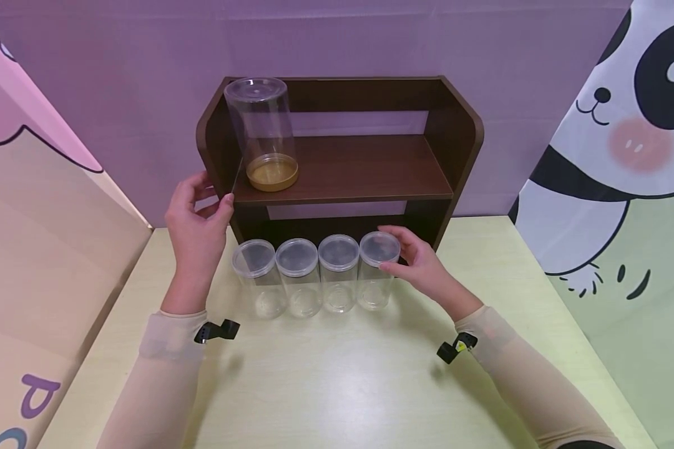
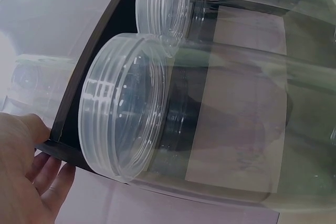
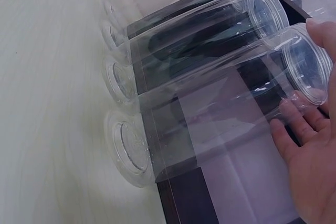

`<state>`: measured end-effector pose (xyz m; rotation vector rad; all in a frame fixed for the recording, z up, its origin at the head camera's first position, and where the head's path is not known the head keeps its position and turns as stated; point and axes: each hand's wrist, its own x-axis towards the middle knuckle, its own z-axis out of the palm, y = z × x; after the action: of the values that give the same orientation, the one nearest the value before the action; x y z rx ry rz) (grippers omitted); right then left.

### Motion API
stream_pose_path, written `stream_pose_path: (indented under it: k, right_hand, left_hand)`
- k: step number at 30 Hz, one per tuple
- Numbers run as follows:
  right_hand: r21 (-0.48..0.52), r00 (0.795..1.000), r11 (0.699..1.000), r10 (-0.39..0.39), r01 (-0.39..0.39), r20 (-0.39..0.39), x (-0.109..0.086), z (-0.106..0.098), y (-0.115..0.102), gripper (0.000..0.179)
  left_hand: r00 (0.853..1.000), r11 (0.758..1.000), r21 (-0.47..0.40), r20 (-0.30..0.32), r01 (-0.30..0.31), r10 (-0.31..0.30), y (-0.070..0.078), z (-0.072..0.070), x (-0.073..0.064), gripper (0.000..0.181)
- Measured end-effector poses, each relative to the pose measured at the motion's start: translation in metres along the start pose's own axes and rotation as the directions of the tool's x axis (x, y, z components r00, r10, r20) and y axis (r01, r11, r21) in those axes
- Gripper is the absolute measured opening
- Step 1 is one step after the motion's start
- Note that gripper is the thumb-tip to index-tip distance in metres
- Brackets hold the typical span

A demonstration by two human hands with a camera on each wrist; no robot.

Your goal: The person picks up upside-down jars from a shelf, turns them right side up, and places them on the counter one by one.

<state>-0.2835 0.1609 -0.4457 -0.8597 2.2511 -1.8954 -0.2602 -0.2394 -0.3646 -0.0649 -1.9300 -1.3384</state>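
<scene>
Several clear plastic jars with translucent lids stand upright in a row before a dark brown two-tier shelf (image 1: 365,165). My right hand (image 1: 418,265) holds the rightmost jar (image 1: 377,284) near its lid, thumb in front and fingers behind. In the right wrist view, those fingers (image 3: 302,121) show through and beside the clear wall. At the shelf's left side panel, my left hand (image 1: 199,218) grips the edge between thumb and fingers. The leftmost jar (image 2: 121,108) fills much of the left wrist view. A larger clear jar (image 1: 264,125) stands upside down on the upper tier, its gold lid beneath.
The jars stand on a pale wooden table (image 1: 314,386). A purple cloth (image 1: 371,43) hangs behind the shelf. Printed cloth panels border both sides, a panda (image 1: 640,112) on the right one. Each wrist carries a small black camera on a strap.
</scene>
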Motion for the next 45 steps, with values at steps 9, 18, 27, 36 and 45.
stream_pose_path:
  k: [9, 18, 27, 36, 45]
  right_hand:
    - [-0.037, 1.000, 0.999, -0.003, 0.003, -0.014, -0.001, -0.003, -0.001, 0.071]
    - [-0.158, 0.942, 0.967, -0.234, 0.200, -0.239, -0.007, -0.014, -0.018, 0.038]
    - [-0.344, 0.717, 0.927, -0.342, 0.151, -0.608, -0.007, -0.038, -0.056, 0.022]
    - [-0.354, 0.629, 0.931, -0.329, 0.090, -0.705, 0.009, -0.060, -0.067, 0.038]
    - [-0.322, 0.689, 0.947, -0.240, 0.010, -0.684, 0.021, -0.064, -0.066, 0.042]
  left_hand:
    - [1.000, 1.000, -0.003, 0.004, 0.016, -0.016, 0.000, 0.002, 0.000, 0.041]
    - [0.999, 0.999, 0.009, 0.002, 0.040, -0.040, -0.002, 0.004, 0.001, 0.043]
    - [0.999, 0.999, -0.005, -0.011, 0.032, -0.032, -0.005, 0.002, 0.001, 0.039]
    - [1.000, 0.999, 0.037, -0.004, 0.010, -0.010, -0.007, -0.003, 0.001, 0.036]
    - [1.000, 0.999, 0.029, 0.001, 0.017, -0.017, -0.007, -0.002, 0.000, 0.035]
